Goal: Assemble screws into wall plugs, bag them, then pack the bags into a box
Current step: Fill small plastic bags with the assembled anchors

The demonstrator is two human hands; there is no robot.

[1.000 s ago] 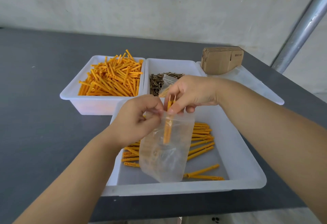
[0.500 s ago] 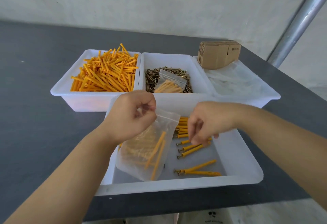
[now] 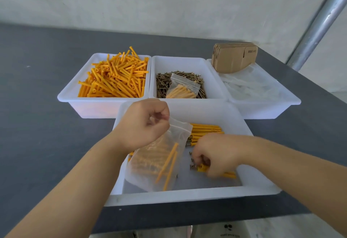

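Note:
My left hand pinches the top edge of a clear zip bag that hangs into the near white tray; two orange plugs with screws lie inside it. My right hand is down in the same tray, fingers curled round a few assembled orange plugs with screw heads showing. More assembled plugs lie at the tray's back. A filled zip bag rests on the screws in the middle tray.
At the back left stands a tray of loose orange wall plugs. The back right tray holds empty clear bags, with flat cardboard boxes stacked on its far end. A metal pole rises at the right.
My right hand dropped lower and nearer in the front tray and closed on a few assembled plugs. The left hand keeps holding the bag, which hangs with two plugs inside.

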